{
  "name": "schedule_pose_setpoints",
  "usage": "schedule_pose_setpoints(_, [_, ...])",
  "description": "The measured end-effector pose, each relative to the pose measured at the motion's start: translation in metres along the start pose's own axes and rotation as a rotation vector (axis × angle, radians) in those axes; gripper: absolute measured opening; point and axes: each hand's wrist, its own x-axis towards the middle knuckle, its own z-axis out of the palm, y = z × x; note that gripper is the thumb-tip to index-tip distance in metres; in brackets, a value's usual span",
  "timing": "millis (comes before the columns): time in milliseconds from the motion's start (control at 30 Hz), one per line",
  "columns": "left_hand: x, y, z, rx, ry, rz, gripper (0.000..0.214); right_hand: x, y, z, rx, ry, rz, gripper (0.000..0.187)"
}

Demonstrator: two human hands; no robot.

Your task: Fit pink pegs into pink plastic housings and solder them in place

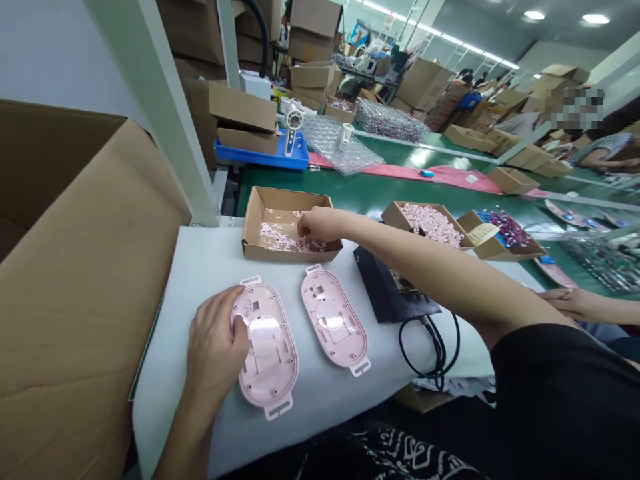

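While left hand (215, 347) lay open on the left pink oval shell (270, 363), pinning it to the white mat (210, 267), right hand (320, 223) curled into the cardboard box (290, 254) of small pink parts (278, 239), grip unclear; likely best pinching 1 part, shell kept flat

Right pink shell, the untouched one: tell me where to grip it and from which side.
Probably pinch the right pink shell across its narrow middle, from above: it lies flat, hollow side up, on the white mat, long edges free. The left hand holds the left shell beside it, so come from the right.
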Motion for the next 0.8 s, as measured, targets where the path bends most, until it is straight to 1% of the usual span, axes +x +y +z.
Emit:
schedule_pose_setpoints(100, [0.0,-0.002,0.001,0.036,-0.002,-0.002,0.046,-0.006,0.009,-0.003,0.024,0.015,-0.016,0.032])
schedule_pose_setpoints(167, [0.001,-0.001,0.002,0.051,-0.003,-0.01,0.046,-0.01,0.011,-0.001,0.028,0.014,-0.026,0.029])
schedule_pose_setpoints(333, [0.003,0.0,0.001,0.071,-0.006,0.006,0.045,-0.009,0.001,0.011,0.006,0.013,-0.048,0.026])
schedule_pose_setpoints(400, [0.006,0.0,0.0,0.059,-0.017,0.007,0.043,-0.01,0.0,0.006,0.006,0.049,-0.046,0.024])
schedule_pose_setpoints(467, [0.009,-0.001,0.0,0.04,-0.024,-0.009,0.042,-0.018,0.003,-0.005,0.016,0.106,-0.046,0.022])
schedule_pose_setpoints(533, [0.012,0.002,-0.002,0.009,-0.006,-0.028,0.04,-0.039,0.008,-0.017,0.057,0.209,-0.063,0.019])
schedule_pose_setpoints(600, [0.009,0.01,-0.005,-0.023,0.085,-0.038,0.036,-0.07,0.006,-0.025,0.177,0.378,-0.121,0.014])
schedule_pose_setpoints(667, [-0.002,0.024,-0.009,-0.052,0.214,-0.018,0.033,-0.106,-0.007,-0.023,0.364,0.551,-0.229,0.008])
schedule_pose_setpoints(700, [-0.01,0.033,-0.011,-0.083,0.244,-0.004,0.034,-0.125,-0.017,-0.018,0.457,0.602,-0.295,0.007])
schedule_pose_setpoints(733, [-0.02,0.043,-0.012,-0.136,0.226,0.013,0.038,-0.142,-0.029,-0.01,0.544,0.627,-0.373,0.005])
schedule_pose_setpoints(767, [-0.029,0.054,-0.012,-0.214,0.154,0.029,0.044,-0.158,-0.041,0.0,0.626,0.645,-0.446,0.004])
schedule_pose_setpoints(800, [-0.037,0.065,-0.011,-0.312,0.05,0.043,0.051,-0.171,-0.053,0.013,0.709,0.65,-0.5,0.003])
